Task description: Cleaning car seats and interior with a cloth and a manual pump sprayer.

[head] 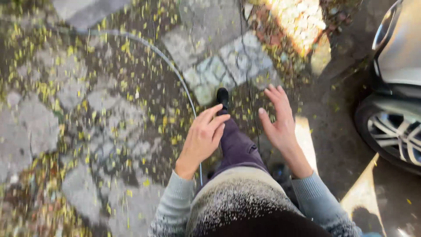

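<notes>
The person looks down at both hands held out in front of the body. The left hand (202, 138) is loosely curled, its grip half open and holding nothing; a thin grey hose (173, 70) runs in a curve over the ground and passes just under this hand. The right hand (277, 118) is flat with the fingers spread, its grip wide open and also empty. Between the hands one leg in dark purple trousers (237, 147) steps forward with a black shoe (222, 97). The cracked pavement (87, 131) is covered with small yellow leaves. At the right stands a silver car (401, 52) with its wheel (394, 134).
</notes>
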